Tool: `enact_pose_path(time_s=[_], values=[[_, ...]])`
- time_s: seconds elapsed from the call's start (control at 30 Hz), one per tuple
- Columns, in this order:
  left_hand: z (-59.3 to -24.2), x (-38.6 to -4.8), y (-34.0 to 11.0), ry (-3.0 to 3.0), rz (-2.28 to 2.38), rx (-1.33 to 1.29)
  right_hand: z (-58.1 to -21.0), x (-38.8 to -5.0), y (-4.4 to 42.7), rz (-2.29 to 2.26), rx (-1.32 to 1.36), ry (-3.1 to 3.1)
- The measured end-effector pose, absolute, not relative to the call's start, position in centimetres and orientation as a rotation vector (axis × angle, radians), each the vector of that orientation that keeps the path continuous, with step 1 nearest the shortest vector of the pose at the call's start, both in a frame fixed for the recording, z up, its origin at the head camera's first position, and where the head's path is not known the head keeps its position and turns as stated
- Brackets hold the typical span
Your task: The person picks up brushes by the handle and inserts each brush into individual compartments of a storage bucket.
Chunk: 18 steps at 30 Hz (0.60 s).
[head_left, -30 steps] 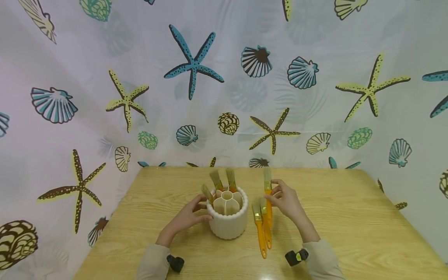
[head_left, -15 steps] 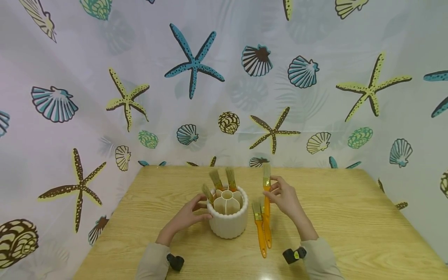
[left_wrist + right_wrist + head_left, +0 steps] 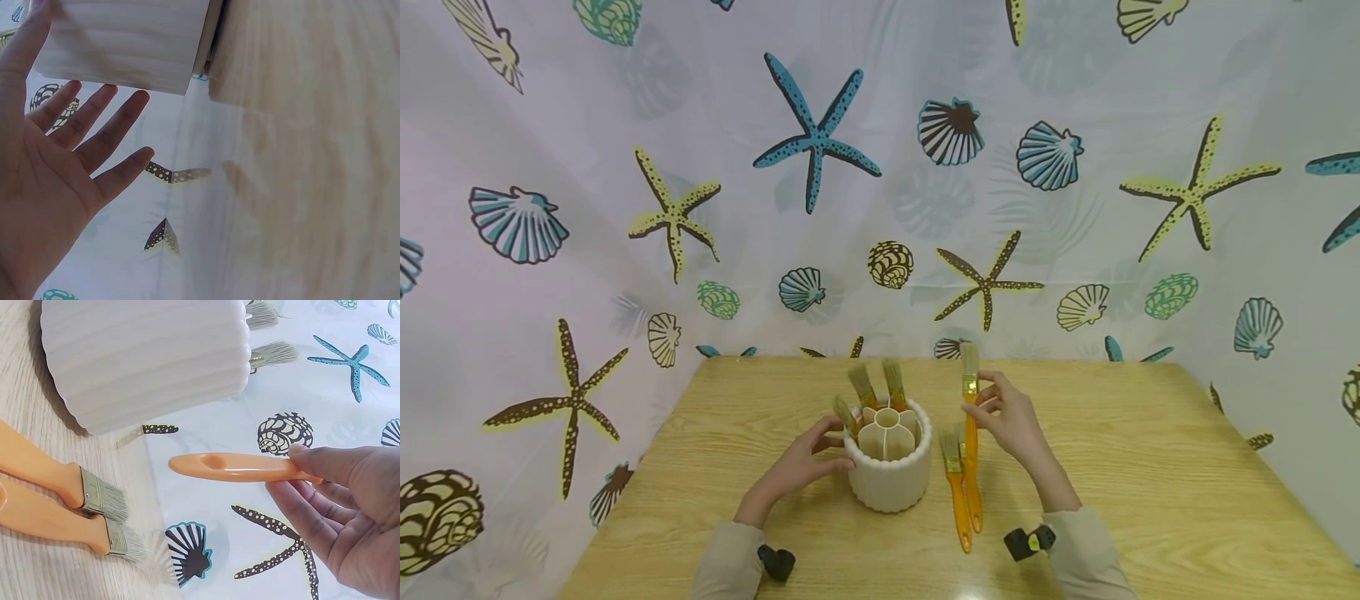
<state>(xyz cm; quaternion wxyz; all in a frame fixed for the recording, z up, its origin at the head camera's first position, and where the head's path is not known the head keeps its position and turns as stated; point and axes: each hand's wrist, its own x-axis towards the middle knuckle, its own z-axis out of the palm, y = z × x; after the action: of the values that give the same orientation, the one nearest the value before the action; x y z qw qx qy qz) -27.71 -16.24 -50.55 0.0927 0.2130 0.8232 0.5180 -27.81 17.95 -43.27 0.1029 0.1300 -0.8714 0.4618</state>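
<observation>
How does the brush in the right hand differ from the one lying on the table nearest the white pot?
The held brush is in the air; the lying brush rests on the table. The right hand grips the held brush; no hand touches the lying brush. Both have orange handles, metal bands and pale bristles.

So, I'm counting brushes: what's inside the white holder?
Three brushes stand bristles-up in the white holder, toward its back and left; nothing sticks out of its front compartments. The holder hides the brushes' lower handles and the compartment floors.
</observation>
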Motion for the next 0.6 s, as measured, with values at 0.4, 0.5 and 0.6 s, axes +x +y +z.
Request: enact_pose_path(time_s=[0.4, 0.5, 0.6], values=[[-50.71, -27.83, -16.12, 2.447, 1.542, 0.640, -42.48, -27.80, 17.63, 1.375, 0.388, -2.530], [-50.77, -27.86, -16.11, 2.453, 1.537, 0.650, -42.36, -27.86, 17.65, 1.381, 0.395, -2.519], [-50.84, -27.88, -16.10, 2.452, 1.538, 0.654, -42.21, -27.85, 17.62, 1.385, 0.392, -2.516]])
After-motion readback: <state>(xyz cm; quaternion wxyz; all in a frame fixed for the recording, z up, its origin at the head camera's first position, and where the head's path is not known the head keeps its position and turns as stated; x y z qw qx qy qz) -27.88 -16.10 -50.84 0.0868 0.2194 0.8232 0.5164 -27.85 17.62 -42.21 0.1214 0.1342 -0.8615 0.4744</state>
